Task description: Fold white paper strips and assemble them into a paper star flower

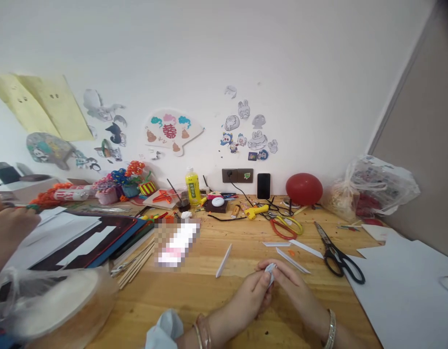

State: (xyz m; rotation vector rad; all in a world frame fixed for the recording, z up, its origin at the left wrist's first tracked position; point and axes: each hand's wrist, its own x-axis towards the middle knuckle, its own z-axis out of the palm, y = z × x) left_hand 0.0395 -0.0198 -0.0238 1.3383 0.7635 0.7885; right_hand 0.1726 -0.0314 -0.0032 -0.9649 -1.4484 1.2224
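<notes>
My left hand (252, 292) and my right hand (292, 283) meet above the front of the wooden table (202, 295). Both are closed on a small pale, folded or crumpled piece of paper (270, 272), its lower part hidden by my fingers. Just beyond them lie narrow folded strips of white paper: a slanting strip (292, 261), a level strip (276, 244) and, farther left, a lone strip (224, 261). Black-handled scissors (336, 257) rest open to the right of my right hand, partly on large white paper sheets (409, 286).
Another person's hand (13, 228) reaches in at far left. A plastic-wrapped roll (60, 305) stands front left, near wooden sticks (138, 264). Behind are a yellow bottle (193, 188), a yellow glue gun (256, 211), a phone (263, 186) and a red balloon (304, 189).
</notes>
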